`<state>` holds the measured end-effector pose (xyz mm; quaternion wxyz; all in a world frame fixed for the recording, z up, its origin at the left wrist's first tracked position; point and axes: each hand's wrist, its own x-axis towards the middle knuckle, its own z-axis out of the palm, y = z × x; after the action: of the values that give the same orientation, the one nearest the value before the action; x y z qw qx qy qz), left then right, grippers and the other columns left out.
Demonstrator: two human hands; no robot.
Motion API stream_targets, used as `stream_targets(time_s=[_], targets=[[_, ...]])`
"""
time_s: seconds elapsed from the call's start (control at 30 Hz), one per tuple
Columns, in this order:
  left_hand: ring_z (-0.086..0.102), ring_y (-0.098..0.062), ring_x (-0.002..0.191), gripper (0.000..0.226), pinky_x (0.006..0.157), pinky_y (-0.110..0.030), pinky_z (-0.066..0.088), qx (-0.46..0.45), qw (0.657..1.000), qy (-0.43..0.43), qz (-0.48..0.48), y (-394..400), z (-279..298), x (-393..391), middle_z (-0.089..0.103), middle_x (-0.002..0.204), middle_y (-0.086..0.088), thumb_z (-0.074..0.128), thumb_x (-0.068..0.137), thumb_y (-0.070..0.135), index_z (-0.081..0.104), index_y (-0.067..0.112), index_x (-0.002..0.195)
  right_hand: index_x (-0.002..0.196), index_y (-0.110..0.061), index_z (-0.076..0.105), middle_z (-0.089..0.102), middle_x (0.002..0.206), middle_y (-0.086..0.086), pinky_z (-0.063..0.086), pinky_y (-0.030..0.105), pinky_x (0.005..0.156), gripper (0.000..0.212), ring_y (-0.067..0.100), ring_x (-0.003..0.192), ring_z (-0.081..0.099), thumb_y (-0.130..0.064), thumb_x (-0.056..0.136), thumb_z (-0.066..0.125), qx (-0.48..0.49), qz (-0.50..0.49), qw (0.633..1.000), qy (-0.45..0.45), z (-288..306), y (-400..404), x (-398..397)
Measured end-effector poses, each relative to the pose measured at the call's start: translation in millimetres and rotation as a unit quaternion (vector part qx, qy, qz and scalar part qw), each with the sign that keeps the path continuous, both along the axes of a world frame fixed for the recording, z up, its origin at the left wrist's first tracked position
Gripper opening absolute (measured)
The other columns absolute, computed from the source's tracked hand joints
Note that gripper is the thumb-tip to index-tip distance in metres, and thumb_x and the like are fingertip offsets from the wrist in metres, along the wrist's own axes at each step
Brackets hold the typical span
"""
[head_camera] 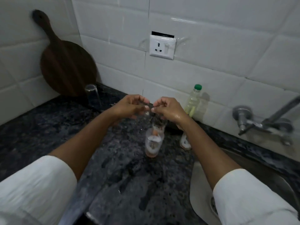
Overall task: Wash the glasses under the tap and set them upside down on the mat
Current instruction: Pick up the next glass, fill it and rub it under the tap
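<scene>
Hands pinch something small and dark together: left hand (129, 105), right hand (168, 109); dirty glass (153, 142) upright at 6 o'clock below, nearer right.

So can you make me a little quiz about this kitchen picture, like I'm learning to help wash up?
1. True or false: the glass by the round wooden board stands upside down.
2. What colour is the cap on the plastic bottle? A) red B) green C) blue
3. Fill in: the tap is on the person's ____ side.

Key:
1. True, its base is on top.
2. B, green.
3. Right. The left hand and right hand meet above the dark counter, pinching something small and dark.
</scene>
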<state>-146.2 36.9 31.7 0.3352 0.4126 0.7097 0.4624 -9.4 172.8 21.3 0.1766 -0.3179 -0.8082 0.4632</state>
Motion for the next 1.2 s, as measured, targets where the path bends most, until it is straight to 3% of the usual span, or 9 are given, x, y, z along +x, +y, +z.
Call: stream_targets(time_s=[0.23,0.4,0.47,0.57,0.7,0.83,0.9,1.0,1.2], targets=[[0.068,-0.014,0.084,0.026,0.071,-0.031,0.048,-0.004,1.000,0.013,-0.016,-3.7,1.2,29.4,0.073,0.112,-0.014,0.065,0.094,0.016,0.062,0.013,0.119,0.093,-0.013,0.068,0.060,0.074,-0.003,0.051,0.036,0.069,0.026,0.015,0.073,0.059,-0.025,0.074,0.081,0.042,-0.027,0.998,-0.031,-15.5,-10.5,43.7],[0.070,-0.009,0.080,0.022,0.072,-0.030,0.052,-0.017,1.000,0.014,-0.002,-7.4,-15.0,13.9,0.076,0.104,-0.003,0.068,0.092,0.021,0.064,0.019,0.114,0.120,-0.011,0.044,0.052,0.107,0.004,0.050,0.046,0.080,0.081,0.026,0.098,0.055,-0.049,0.062,0.086,0.021,-0.071,0.991,-0.107,-72.3,-40.2,42.7],[0.070,-0.010,0.082,0.021,0.073,-0.031,0.052,-0.018,1.000,0.008,0.003,-8.2,-21.3,6.4,0.077,0.099,0.001,0.069,0.091,0.023,0.064,0.022,0.111,0.123,-0.009,0.039,0.047,0.117,0.008,0.049,0.049,0.085,0.091,0.028,0.105,0.049,-0.050,0.059,0.088,0.018,-0.102,0.991,-0.081,-98.2,-53.9,39.1],[0.070,-0.013,0.086,0.022,0.071,-0.031,0.051,-0.023,1.000,0.002,0.004,-5.2,-30.0,-5.3,0.076,0.102,-0.002,0.069,0.092,0.022,0.064,0.020,0.113,0.128,-0.012,0.043,0.050,0.126,0.009,0.047,0.041,0.087,0.097,0.026,0.113,0.050,-0.050,0.053,0.091,0.028,-0.150,0.988,0.000,-127.1,-68.9,30.4],[0.070,-0.011,0.084,0.021,0.071,-0.031,0.050,-0.036,0.999,0.000,-0.018,4.9,-41.7,-17.7,0.076,0.104,0.001,0.066,0.094,0.023,0.064,0.020,0.115,0.128,-0.015,0.054,0.063,0.123,0.006,0.047,0.027,0.084,0.084,0.015,0.109,0.057,-0.035,0.057,0.093,0.036,-0.193,0.978,0.072,-144.1,-74.2,17.3],[0.070,-0.011,0.086,0.023,0.073,-0.029,0.052,-0.041,0.998,-0.018,-0.036,19.1,-49.6,-20.5,0.075,0.105,0.000,0.069,0.091,0.024,0.065,0.021,0.114,0.117,-0.010,0.063,0.067,0.096,-0.009,0.050,0.023,0.080,0.067,0.009,0.093,0.063,-0.021,0.059,0.093,0.047,-0.232,0.967,0.095,-148.3,-74.2,16.6],[0.070,-0.011,0.083,0.025,0.071,-0.029,0.051,-0.036,0.998,-0.031,-0.050,29.9,-50.5,-15.2,0.075,0.101,0.000,0.070,0.091,0.022,0.065,0.019,0.115,0.112,-0.010,0.064,0.067,0.097,-0.004,0.053,0.030,0.079,0.064,0.015,0.092,0.064,-0.024,0.057,0.094,0.044,-0.251,0.962,0.093,-148.8,-71.9,27.2],[0.067,-0.015,0.080,0.020,0.066,-0.028,0.048,-0.022,0.995,-0.069,-0.068,51.8,-54.0,-0.3,0.074,0.100,-0.005,0.067,0.092,0.014,0.064,0.015,0.112,0.110,-0.012,0.064,0.068,0.104,0.002,0.053,0.031,0.080,0.066,0.016,0.096,0.063,-0.030,0.054,0.095,0.029,-0.278,0.957,0.080,-141.7,-64.7,59.7],[0.066,-0.015,0.080,0.010,0.066,-0.027,0.048,-0.024,0.982,-0.068,-0.174,116.9,-52.0,94.6,0.072,0.097,-0.005,0.063,0.095,0.016,0.062,0.021,0.103,0.096,-0.013,0.065,0.067,0.086,-0.006,0.047,0.014,0.068,0.058,0.007,0.078,0.062,-0.025,0.049,0.096,0.047,-0.379,0.920,0.085,-117.1,-26.3,168.1]])
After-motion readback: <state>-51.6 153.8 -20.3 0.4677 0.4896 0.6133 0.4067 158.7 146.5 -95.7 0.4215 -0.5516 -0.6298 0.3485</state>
